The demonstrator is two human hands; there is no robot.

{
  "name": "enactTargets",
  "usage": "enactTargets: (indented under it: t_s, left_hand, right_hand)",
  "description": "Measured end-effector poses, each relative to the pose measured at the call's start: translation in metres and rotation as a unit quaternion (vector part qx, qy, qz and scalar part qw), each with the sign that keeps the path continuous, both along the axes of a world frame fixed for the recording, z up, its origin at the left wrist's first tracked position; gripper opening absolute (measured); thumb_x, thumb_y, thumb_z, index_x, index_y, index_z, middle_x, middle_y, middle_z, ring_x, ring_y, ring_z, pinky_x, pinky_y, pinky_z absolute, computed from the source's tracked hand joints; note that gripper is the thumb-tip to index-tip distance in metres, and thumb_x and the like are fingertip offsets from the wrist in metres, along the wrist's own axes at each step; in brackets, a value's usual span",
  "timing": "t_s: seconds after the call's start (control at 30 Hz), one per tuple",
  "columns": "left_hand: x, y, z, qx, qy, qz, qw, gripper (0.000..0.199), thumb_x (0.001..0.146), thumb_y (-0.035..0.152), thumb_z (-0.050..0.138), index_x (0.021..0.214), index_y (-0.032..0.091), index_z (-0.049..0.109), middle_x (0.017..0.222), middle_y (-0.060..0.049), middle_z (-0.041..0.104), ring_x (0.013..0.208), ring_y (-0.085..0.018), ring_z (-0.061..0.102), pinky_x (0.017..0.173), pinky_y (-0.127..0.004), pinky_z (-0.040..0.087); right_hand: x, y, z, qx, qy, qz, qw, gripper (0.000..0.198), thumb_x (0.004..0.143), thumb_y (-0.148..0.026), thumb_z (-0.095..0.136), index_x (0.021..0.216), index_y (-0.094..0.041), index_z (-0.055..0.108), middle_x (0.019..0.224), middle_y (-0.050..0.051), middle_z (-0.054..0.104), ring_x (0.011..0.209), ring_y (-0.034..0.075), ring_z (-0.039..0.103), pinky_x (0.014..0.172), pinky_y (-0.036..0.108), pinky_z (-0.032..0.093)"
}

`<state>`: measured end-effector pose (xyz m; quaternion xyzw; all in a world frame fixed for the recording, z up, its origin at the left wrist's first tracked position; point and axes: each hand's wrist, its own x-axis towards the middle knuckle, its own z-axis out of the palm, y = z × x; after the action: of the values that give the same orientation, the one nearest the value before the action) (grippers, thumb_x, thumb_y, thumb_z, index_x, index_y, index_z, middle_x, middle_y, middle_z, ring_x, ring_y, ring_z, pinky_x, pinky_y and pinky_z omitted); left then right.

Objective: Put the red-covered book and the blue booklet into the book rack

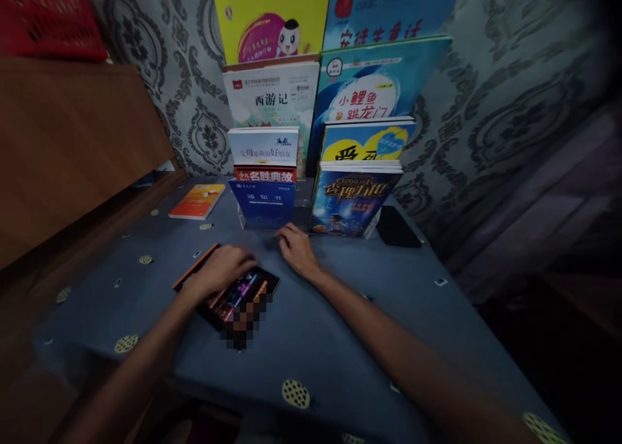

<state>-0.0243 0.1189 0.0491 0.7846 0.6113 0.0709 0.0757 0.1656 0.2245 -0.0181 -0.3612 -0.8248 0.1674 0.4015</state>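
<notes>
My left hand (pixel 226 269), smeared by motion, is over a dark, colourful book (pixel 238 292) with an orange edge. That book lies at an angle on the table, and part of its cover is pixelated. The hand's fingertips are too blurred to show a grip. Ahead and to the right, my right hand (pixel 297 248) is low over the tablecloth with loosely bent fingers, and nothing shows in it. Its fingertips are near the foot of a dark blue book (pixel 267 207), at the gap between two stacks; whether they touch the stand is unclear.
Several books stand in two stepped columns, among them a white one (pixel 272 97) and a blue fantasy book (pixel 352 201). An orange book (pixel 198 201) lies at the left. A black phone-like slab (pixel 398 227) lies right of the stand. A wooden cabinet (pixel 72 146) borders the left side.
</notes>
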Motion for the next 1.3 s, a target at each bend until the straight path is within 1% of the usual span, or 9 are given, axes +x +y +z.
enactTargets:
  t_s: [0.1, 0.2, 0.33, 0.43, 0.6, 0.77, 0.9, 1.1, 1.3]
  left_hand:
    - [-0.035, 0.011, -0.013, 0.037, 0.062, 0.095, 0.993, 0.025, 0.096, 0.030, 0.051, 0.103, 0.023, 0.074, 0.106, -0.009, 0.074, 0.098, -0.024, 0.069, 0.083, -0.031, 0.051]
    - [-0.058, 0.008, -0.020, 0.054, 0.067, 0.141, 0.986, 0.026, 0.096, 0.031, 0.049, 0.105, 0.023, 0.072, 0.106, -0.009, 0.071, 0.102, -0.025, 0.066, 0.085, -0.033, 0.051]
    - [-0.068, -0.006, -0.024, 0.076, 0.064, 0.195, 0.976, 0.028, 0.097, 0.032, 0.048, 0.113, 0.022, 0.069, 0.112, -0.009, 0.070, 0.102, -0.026, 0.065, 0.083, -0.034, 0.052]
    - [-0.066, -0.012, -0.024, 0.068, 0.084, 0.222, 0.969, 0.030, 0.098, 0.033, 0.046, 0.117, 0.022, 0.067, 0.115, -0.009, 0.071, 0.101, -0.026, 0.066, 0.079, -0.034, 0.052]
    - [-0.050, -0.016, -0.016, 0.043, 0.151, 0.253, 0.955, 0.035, 0.101, 0.035, 0.040, 0.123, 0.022, 0.065, 0.118, -0.011, 0.069, 0.103, -0.029, 0.067, 0.073, -0.034, 0.051]
    - [-0.032, -0.022, -0.006, 0.030, 0.178, 0.234, 0.955, 0.043, 0.103, 0.036, 0.031, 0.127, 0.020, 0.063, 0.119, -0.014, 0.068, 0.101, -0.030, 0.069, 0.069, -0.034, 0.049]
    - [-0.015, -0.025, -0.005, 0.018, 0.178, 0.225, 0.958, 0.041, 0.104, 0.036, 0.032, 0.125, 0.021, 0.063, 0.119, -0.012, 0.070, 0.099, -0.029, 0.070, 0.069, -0.034, 0.047]
    - [0.026, -0.028, -0.013, 0.022, 0.122, 0.175, 0.977, 0.037, 0.103, 0.032, 0.035, 0.118, 0.019, 0.066, 0.114, -0.012, 0.074, 0.094, -0.028, 0.071, 0.074, -0.034, 0.047]
    - [0.070, -0.024, -0.021, 0.031, -0.013, 0.122, 0.992, 0.029, 0.097, 0.028, 0.046, 0.112, 0.018, 0.068, 0.094, -0.009, 0.077, 0.088, -0.025, 0.072, 0.078, -0.032, 0.048]
  right_hand:
    - [-0.001, 0.000, 0.001, -0.011, -0.011, 0.014, 1.000, 0.029, 0.085, -0.006, 0.047, 0.093, -0.020, 0.071, 0.096, 0.006, 0.068, 0.086, 0.020, 0.066, 0.082, 0.032, 0.051]
    - [-0.001, -0.002, 0.002, -0.013, -0.029, 0.043, 0.999, 0.030, 0.086, -0.006, 0.046, 0.096, -0.020, 0.071, 0.096, 0.006, 0.069, 0.088, 0.020, 0.066, 0.083, 0.031, 0.052]
    - [-0.001, -0.010, 0.003, -0.002, -0.051, 0.083, 0.995, 0.029, 0.089, -0.007, 0.047, 0.100, -0.020, 0.071, 0.098, 0.006, 0.071, 0.091, 0.020, 0.067, 0.085, 0.032, 0.052]
    - [0.000, -0.018, 0.003, -0.005, -0.048, 0.103, 0.993, 0.030, 0.090, -0.007, 0.047, 0.103, -0.020, 0.070, 0.099, 0.006, 0.071, 0.091, 0.019, 0.067, 0.085, 0.031, 0.052]
    - [0.012, -0.028, 0.001, -0.030, -0.008, 0.115, 0.993, 0.029, 0.089, -0.005, 0.047, 0.101, -0.019, 0.070, 0.097, 0.005, 0.070, 0.091, 0.018, 0.066, 0.087, 0.031, 0.051]
    - [0.037, -0.033, 0.001, -0.060, 0.037, 0.110, 0.991, 0.023, 0.088, -0.006, 0.051, 0.095, -0.018, 0.069, 0.088, 0.004, 0.067, 0.082, 0.017, 0.062, 0.080, 0.029, 0.048]
    - [0.063, -0.036, 0.002, -0.087, 0.054, 0.100, 0.990, 0.020, 0.089, -0.009, 0.052, 0.095, -0.018, 0.068, 0.088, 0.004, 0.066, 0.078, 0.017, 0.059, 0.075, 0.029, 0.046]
    - [0.100, -0.036, -0.002, -0.118, 0.082, 0.071, 0.987, 0.016, 0.090, -0.015, 0.053, 0.095, -0.018, 0.068, 0.087, 0.002, 0.064, 0.076, 0.016, 0.059, 0.072, 0.028, 0.046]
    - [0.132, -0.029, 0.005, -0.076, 0.021, 0.059, 0.995, 0.017, 0.089, -0.016, 0.054, 0.094, -0.017, 0.069, 0.089, 0.005, 0.068, 0.080, 0.018, 0.061, 0.075, 0.030, 0.046]
